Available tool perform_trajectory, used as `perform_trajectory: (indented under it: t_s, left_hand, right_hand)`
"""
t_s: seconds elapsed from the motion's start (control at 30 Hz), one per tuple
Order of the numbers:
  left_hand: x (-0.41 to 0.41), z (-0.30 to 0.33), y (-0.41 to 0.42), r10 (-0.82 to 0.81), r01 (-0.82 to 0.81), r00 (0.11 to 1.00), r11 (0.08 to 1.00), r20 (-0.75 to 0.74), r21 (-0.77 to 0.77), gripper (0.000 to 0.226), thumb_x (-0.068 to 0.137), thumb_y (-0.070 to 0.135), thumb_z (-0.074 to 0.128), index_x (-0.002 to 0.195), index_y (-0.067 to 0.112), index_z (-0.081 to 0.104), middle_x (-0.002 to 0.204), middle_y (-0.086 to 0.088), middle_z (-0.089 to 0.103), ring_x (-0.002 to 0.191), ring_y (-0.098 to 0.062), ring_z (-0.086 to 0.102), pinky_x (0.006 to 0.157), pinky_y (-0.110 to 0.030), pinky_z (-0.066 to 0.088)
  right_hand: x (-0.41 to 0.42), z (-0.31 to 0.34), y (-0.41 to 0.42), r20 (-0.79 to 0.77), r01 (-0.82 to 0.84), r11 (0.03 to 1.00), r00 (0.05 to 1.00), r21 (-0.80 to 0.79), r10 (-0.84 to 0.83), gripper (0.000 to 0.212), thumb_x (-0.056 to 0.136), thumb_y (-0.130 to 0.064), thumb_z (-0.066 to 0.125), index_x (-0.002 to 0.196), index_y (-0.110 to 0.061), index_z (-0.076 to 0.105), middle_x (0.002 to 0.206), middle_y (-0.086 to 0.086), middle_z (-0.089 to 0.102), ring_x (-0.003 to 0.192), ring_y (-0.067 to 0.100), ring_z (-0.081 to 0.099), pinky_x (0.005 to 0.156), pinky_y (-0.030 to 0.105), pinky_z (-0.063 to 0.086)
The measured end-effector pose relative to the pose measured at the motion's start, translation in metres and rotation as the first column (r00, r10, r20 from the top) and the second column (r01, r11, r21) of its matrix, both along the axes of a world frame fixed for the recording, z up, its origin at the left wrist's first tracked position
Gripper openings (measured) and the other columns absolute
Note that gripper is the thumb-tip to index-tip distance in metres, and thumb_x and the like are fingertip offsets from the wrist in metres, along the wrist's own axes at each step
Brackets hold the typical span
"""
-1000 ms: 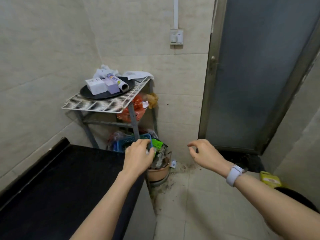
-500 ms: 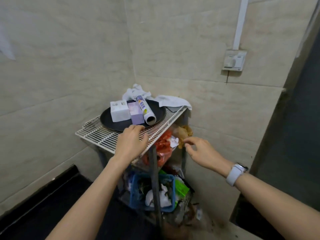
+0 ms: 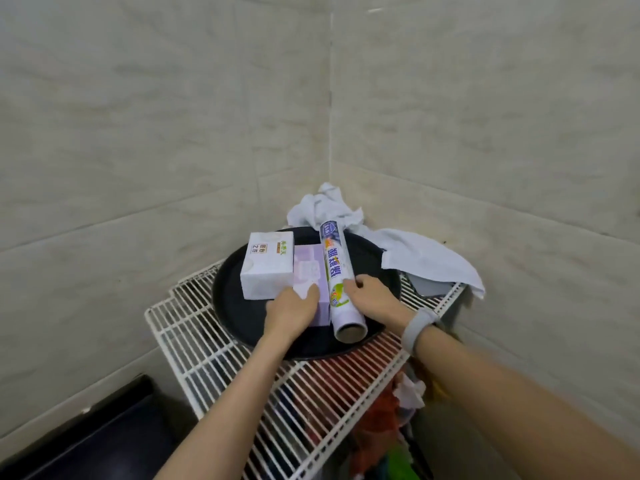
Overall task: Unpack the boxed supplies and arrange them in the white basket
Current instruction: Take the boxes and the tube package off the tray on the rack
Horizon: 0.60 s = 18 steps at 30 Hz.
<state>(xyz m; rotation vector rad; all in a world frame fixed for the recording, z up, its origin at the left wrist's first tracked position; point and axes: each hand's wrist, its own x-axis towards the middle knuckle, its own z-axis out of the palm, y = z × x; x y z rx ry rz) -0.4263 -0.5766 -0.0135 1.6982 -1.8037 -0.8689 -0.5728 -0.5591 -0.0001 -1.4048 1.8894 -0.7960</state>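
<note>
Both hands reach the supplies: our left hand rests on the purple box, our right hand touches the roll, neither visibly gripping; next comes lifting them off the pan.

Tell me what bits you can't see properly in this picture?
Head view only:
- Purple box: its near end is covered by the left hand.
- Roll: part of its label is behind the right hand.
- Things under the wire rack: blurred and hidden by the bars and arms.
- White cloth: what lies under it is covered.
</note>
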Motion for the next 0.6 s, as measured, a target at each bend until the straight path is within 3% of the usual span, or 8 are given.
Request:
perform_trajectory:
  t_s: [0.1,0.2,0.33,0.47,0.53,0.6]
  left_hand:
    - [-0.005,0.000,0.004,0.017,-0.021,0.998,0.998,-0.059,-0.066,0.037,0.090,0.039,0.042,0.114,0.013,0.054,0.121,-0.012,0.059,0.111,-0.034,0.052,0.094,-0.039,0.041]
    - [-0.006,0.004,0.008,0.063,-0.077,0.973,0.996,-0.223,-0.053,0.033,0.087,0.036,0.051,0.111,0.013,0.050,0.116,-0.005,0.060,0.098,-0.021,0.055,0.079,-0.031,0.040]
    - [-0.012,0.016,0.016,0.054,-0.117,0.903,0.986,-0.427,-0.122,0.034,0.083,0.027,0.061,0.111,0.016,0.045,0.121,-0.004,0.053,0.100,-0.014,0.054,0.080,-0.024,0.042]
    - [-0.011,0.037,0.031,0.000,-0.187,0.827,0.943,-0.562,-0.276,0.033,0.083,0.017,0.061,0.109,0.030,0.045,0.122,0.001,0.054,0.087,-0.003,0.061,0.070,-0.010,0.047]
    - [0.000,0.047,0.041,0.024,-0.303,0.775,0.891,-0.632,-0.338,0.035,0.084,0.011,0.059,0.102,0.039,0.049,0.117,0.003,0.056,0.084,0.005,0.060,0.066,-0.006,0.047]
    - [0.021,0.052,0.056,0.091,-0.450,0.704,0.824,-0.704,-0.343,0.033,0.085,0.012,0.057,0.097,0.042,0.051,0.109,0.007,0.059,0.087,0.002,0.060,0.066,-0.009,0.048]
  right_hand:
    - [0.006,-0.016,-0.016,0.080,-0.006,1.000,0.997,0.002,0.006,0.038,0.086,-0.035,0.052,0.112,-0.007,0.051,0.116,0.011,0.058,0.104,0.028,0.058,0.079,0.028,0.041]
    - [0.005,-0.017,-0.017,0.155,-0.002,0.999,0.988,-0.054,0.010,0.042,0.086,-0.028,0.053,0.120,-0.004,0.047,0.120,0.013,0.057,0.103,0.025,0.058,0.083,0.031,0.047]
    - [-0.005,-0.004,-0.003,0.380,0.002,0.978,0.922,-0.209,0.080,0.034,0.088,-0.012,0.052,0.120,-0.004,0.047,0.118,0.014,0.059,0.081,0.007,0.057,0.057,0.003,0.045]
    - [-0.008,0.020,0.012,0.455,-0.035,0.911,0.858,-0.411,0.238,0.034,0.088,-0.007,0.049,0.120,-0.019,0.044,0.115,0.003,0.060,0.094,0.006,0.060,0.067,0.007,0.050]
    - [-0.004,0.032,0.019,0.422,-0.091,0.858,0.841,-0.506,0.338,0.043,0.087,-0.003,0.049,0.123,-0.025,0.040,0.114,-0.007,0.058,0.097,-0.002,0.058,0.076,0.006,0.049]
    - [0.008,0.041,0.028,0.369,-0.183,0.803,0.815,-0.567,0.447,0.052,0.085,0.000,0.051,0.126,-0.028,0.037,0.114,-0.019,0.053,0.098,-0.014,0.054,0.081,0.002,0.044]
